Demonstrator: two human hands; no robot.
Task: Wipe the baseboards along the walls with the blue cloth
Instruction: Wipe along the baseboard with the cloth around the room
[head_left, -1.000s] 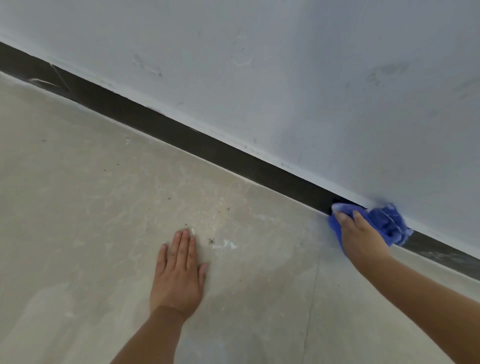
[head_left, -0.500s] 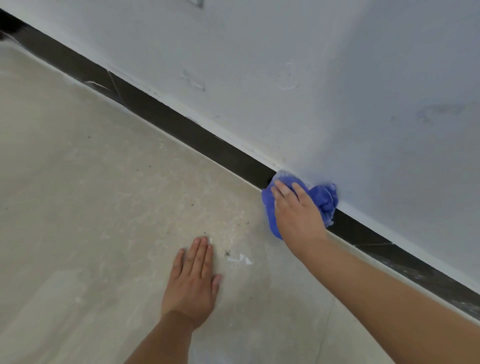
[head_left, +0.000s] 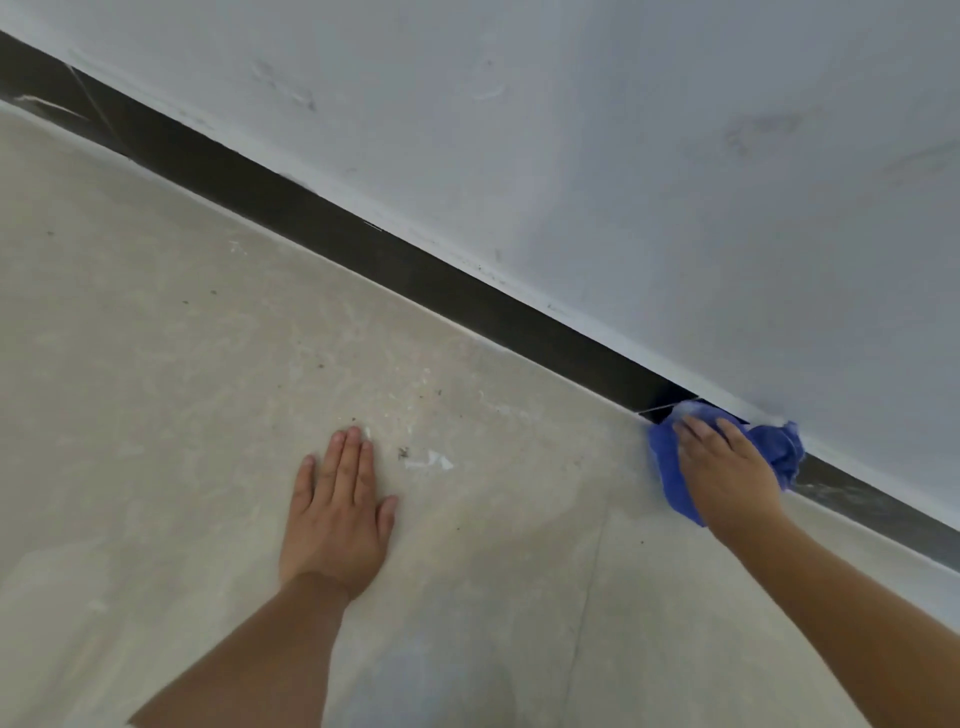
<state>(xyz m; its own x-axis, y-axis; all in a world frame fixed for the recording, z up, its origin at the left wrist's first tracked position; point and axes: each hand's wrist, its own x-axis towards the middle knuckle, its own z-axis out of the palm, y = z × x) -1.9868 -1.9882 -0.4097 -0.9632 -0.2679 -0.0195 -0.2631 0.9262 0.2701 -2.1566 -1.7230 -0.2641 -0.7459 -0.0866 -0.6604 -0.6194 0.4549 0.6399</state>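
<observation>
Cloth: the blue cloth (head_left: 670, 470) is bunched against the baseboard (head_left: 395, 260) at the right of the view, where wall meets floor; one lobe sticks out past the hand toward the wall, another hangs down onto the floor.
Why bunched: a wad gives a thick pad that fills the board's face, so, as I judge it, one pass can cover top edge to bottom.
Right hand: the right hand (head_left: 727, 473) lies on top of the cloth, fingers stretched forward and flat, pushing it against the board rather than pinching it; the thumb is hidden, so whether it hooks the cloth I cannot tell.
Why flat: spread fingers press evenly along the strip and let the cloth slide.
Left hand: the left hand (head_left: 337, 514) is well apart from the right, palm down on the floor (head_left: 156, 364), fingers straight and together, holding nothing.
Why there: it looks like a prop, taking body weight while the person leans low toward the wall.
Baseboard: a dark band running diagonally from upper left to lower right under the pale wall (head_left: 623, 130).
Floor: beige, with specks and a white fleck (head_left: 431, 461) just beside the left hand.
Progress: mid-wipe, by my reading; much board lies to the left.
</observation>
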